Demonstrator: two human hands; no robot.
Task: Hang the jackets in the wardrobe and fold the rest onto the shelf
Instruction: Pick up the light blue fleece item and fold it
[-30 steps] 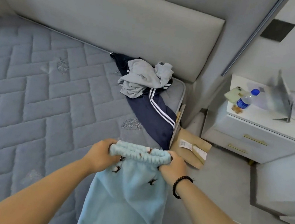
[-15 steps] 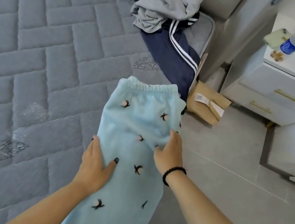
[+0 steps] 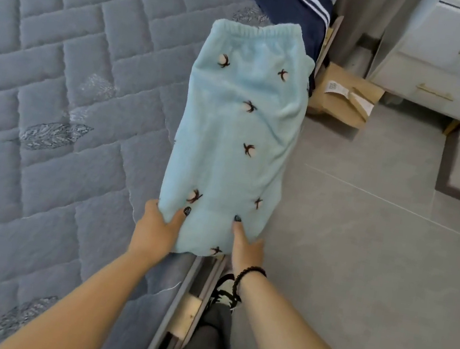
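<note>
Light blue fleece trousers (image 3: 238, 133) with small dark bird prints lie along the right edge of the grey quilted mattress (image 3: 61, 103), elastic waistband at the far end. My left hand (image 3: 157, 229) grips the near left corner of the fabric, thumb on top. My right hand (image 3: 245, 247), with a black bead bracelet on the wrist, grips the near right corner, thumb on top. Beyond the waistband lies a navy jacket (image 3: 288, 1) with white stripes, cut off by the top edge of the view.
A brown cardboard parcel (image 3: 345, 97) lies on the grey tiled floor (image 3: 375, 259) beside the bed. A white bedside cabinet (image 3: 455, 59) with gold handles stands at the upper right. My dark-trousered leg and a shoe (image 3: 222, 292) show by the bed frame.
My hands left the waistband and slid down the trousers to their near end. The trousers now lie stretched out on the mattress. The view has tilted down and the grey garment has left the frame.
</note>
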